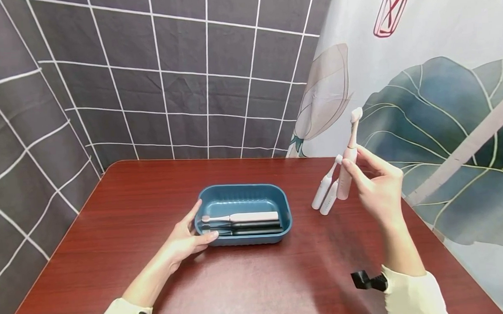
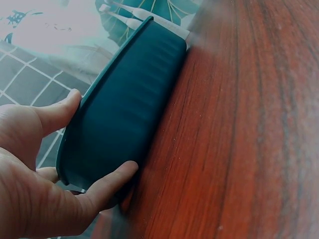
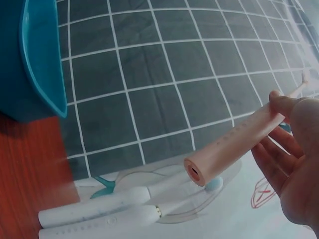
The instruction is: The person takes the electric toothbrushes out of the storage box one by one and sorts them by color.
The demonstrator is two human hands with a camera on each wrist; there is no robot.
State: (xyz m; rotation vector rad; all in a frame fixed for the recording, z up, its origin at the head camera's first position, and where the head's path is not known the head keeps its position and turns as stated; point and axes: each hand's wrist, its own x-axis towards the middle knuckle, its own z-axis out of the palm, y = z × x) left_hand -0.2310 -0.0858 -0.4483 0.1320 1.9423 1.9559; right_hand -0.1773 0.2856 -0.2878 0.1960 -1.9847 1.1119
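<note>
My right hand (image 1: 381, 182) pinches a pink electric toothbrush (image 1: 347, 174) around its upper handle, brush head up. In the right wrist view its round base (image 3: 195, 172) faces the camera. Two white electric toothbrushes (image 1: 322, 193) (image 3: 99, 222) stand upright on the table just left of it. A blue plastic basket (image 1: 246, 240) sits left of them. My left hand (image 1: 186, 239) grips its left end, thumb at the front rim and a finger farther back. Inside, along the front side, lie a pale electric toothbrush (image 1: 254, 217) and two black ones (image 1: 260, 224).
The reddish-brown wooden table (image 1: 257, 278) carries everything. Behind it hangs a grey cloth with white grid lines (image 1: 185, 89). A white curtain with a leaf print (image 1: 444, 120) hangs at the right, close behind the right hand.
</note>
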